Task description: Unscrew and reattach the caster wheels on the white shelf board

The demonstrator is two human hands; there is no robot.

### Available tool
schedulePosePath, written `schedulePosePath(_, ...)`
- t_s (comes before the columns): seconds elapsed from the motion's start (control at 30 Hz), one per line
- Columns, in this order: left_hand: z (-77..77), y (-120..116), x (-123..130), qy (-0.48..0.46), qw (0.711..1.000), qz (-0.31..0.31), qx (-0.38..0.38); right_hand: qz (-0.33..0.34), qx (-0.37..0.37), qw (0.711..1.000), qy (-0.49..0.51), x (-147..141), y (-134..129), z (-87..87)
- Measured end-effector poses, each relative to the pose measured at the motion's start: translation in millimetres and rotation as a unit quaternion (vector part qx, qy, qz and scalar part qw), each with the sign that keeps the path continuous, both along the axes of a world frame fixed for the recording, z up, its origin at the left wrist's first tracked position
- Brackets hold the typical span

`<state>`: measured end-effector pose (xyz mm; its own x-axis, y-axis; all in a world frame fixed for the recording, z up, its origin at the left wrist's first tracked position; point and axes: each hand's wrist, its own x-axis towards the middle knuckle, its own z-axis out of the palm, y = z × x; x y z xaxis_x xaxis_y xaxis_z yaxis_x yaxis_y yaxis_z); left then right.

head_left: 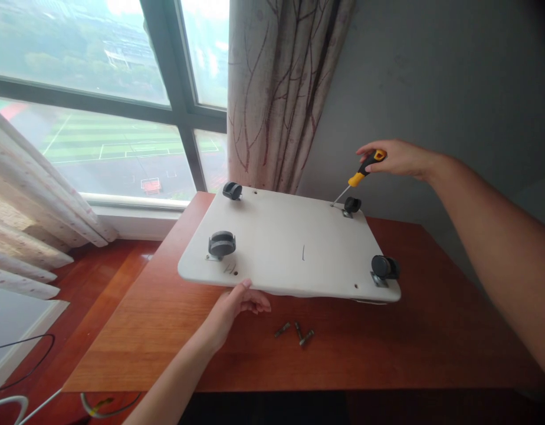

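Observation:
My right hand [390,158] is closed round the handle of a yellow and black screwdriver [356,179]. The screwdriver slants down, and its tip meets a hole near the far edge of a white board [281,236], beside a caster. Black caster wheels stand up at the board's corners, such as the near left caster [222,243] and the near right caster [382,268]. At the near edge, my left hand [237,304] has its thumb on the board's rim and its fingers curled below. Three metal bolts [307,337] lie on the table in front of the board.
The brown wooden table [166,330] carries the board. Behind it hang a patterned curtain [272,88] and a grey wall [409,77]. A window [122,136] is at the left. Cables [38,360] show low on the left, past the table's edge.

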<state>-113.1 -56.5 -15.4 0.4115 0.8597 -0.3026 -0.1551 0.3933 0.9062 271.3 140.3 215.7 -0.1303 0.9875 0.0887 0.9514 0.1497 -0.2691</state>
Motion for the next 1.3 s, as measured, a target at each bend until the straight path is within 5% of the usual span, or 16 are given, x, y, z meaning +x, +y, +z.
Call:
schedulePosePath(0.2,1.6,0.1,0.2,0.000,1.000,-0.004,0.005,-0.157,0.046,0.971,-0.173,-4.7,-0.7,-5.3)
schedulePosePath(0.5,-1.9,0.9,0.4,-0.003,1.000,-0.001,-0.002,-0.032,0.045,0.998,-0.027,8.4,7.8,-10.4)
schedulePosePath(0.73,-2.0,0.2,-0.9,0.000,1.000,-0.005,0.001,-0.203,0.021,0.962,-0.179,-8.1,-0.5,-2.9)
schedulePosePath(0.87,-3.0,-0.4,-0.8,0.005,1.000,-0.006,0.003,-0.120,0.048,0.981,-0.144,-3.4,2.2,-2.7)
schedulePosePath(1.03,-4.0,-0.2,-1.4,0.011,1.000,-0.004,0.011,-0.002,0.011,1.000,0.021,8.0,5.3,-8.2)
schedulePosePath(1.2,1.1,-0.1,-0.6,0.014,1.000,-0.003,0.007,-0.168,0.068,0.972,-0.149,-4.6,-1.2,-5.1)
schedulePosePath(1.3,1.6,-0.5,0.3,0.014,1.000,-0.002,0.007,-0.180,0.050,0.965,-0.181,-6.2,-1.6,-2.3)
